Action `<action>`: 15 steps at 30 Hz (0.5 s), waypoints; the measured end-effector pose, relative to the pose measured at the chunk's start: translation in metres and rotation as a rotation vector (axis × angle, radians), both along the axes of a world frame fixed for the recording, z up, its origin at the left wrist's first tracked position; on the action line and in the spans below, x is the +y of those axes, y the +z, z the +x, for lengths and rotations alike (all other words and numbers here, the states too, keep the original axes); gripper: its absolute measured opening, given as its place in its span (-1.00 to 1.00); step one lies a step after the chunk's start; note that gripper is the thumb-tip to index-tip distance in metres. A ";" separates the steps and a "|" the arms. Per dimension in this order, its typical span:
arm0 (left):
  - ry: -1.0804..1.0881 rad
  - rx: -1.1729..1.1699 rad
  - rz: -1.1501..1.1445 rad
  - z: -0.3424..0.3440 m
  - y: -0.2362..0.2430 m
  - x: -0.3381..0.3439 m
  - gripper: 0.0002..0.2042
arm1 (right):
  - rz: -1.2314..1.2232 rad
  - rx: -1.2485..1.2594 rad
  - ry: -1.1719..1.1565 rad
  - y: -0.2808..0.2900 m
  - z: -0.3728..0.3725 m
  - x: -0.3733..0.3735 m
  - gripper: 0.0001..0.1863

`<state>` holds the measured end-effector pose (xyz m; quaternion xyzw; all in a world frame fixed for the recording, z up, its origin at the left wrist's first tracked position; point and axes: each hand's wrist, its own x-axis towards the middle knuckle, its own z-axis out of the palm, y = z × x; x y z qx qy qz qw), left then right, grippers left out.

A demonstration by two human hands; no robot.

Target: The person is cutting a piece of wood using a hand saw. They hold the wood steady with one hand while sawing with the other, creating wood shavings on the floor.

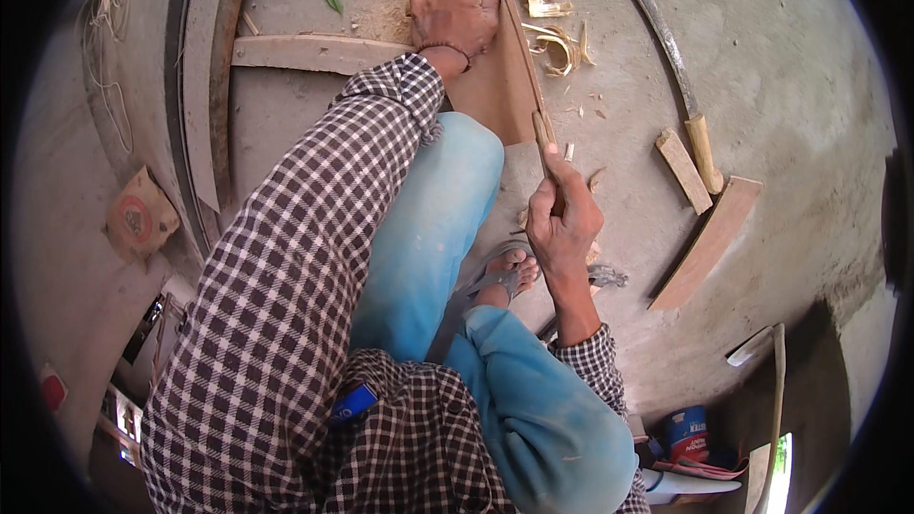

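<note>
My left hand [457, 14], wearing a bead bracelet, presses down with curled fingers on the far end of a brown wooden board [497, 100]. The board slants up beside my bent knee. Along its right edge runs a long, thin, handled tool [524, 52], seen nearly edge-on; it looks like a saw, but the teeth cannot be made out. My right hand [565, 209] is closed around the near, wooden handle end, index finger stretched along it. A wooden strip [324, 53] lies on the floor by my left wrist. Pale curled shavings [562, 48] lie right of the board.
At the right lie a long curved blade with a wooden handle [704, 152], a short wood block [683, 171] and a flat plank [709, 243]. A blue and red can [687, 433] stands lower right. Long beams [205, 76] and a brown packet [143, 214] are at left.
</note>
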<state>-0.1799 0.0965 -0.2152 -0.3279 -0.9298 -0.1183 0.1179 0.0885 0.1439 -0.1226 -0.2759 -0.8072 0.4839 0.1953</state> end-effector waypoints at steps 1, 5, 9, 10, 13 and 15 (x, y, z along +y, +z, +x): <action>0.002 0.000 -0.009 -0.001 0.000 -0.001 -0.74 | -0.037 -0.006 -0.005 0.000 0.001 -0.002 -0.51; 0.001 -0.035 -0.047 -0.002 0.004 0.003 -0.74 | 0.085 0.027 0.020 -0.013 -0.055 0.009 -0.48; -0.009 -0.012 0.047 -0.007 -0.005 -0.009 -0.71 | 0.043 0.018 0.034 -0.008 -0.041 0.001 -0.46; -0.034 -0.045 0.090 0.002 -0.009 0.009 -0.72 | 0.035 -0.034 0.006 -0.001 -0.005 0.002 -0.47; -0.016 -0.024 0.066 0.005 -0.006 -0.001 -0.72 | -0.026 -0.073 0.030 0.009 0.007 0.000 -0.48; -0.023 -0.014 0.016 0.000 -0.007 -0.004 -0.72 | 0.007 -0.028 0.040 -0.008 -0.015 0.004 -0.47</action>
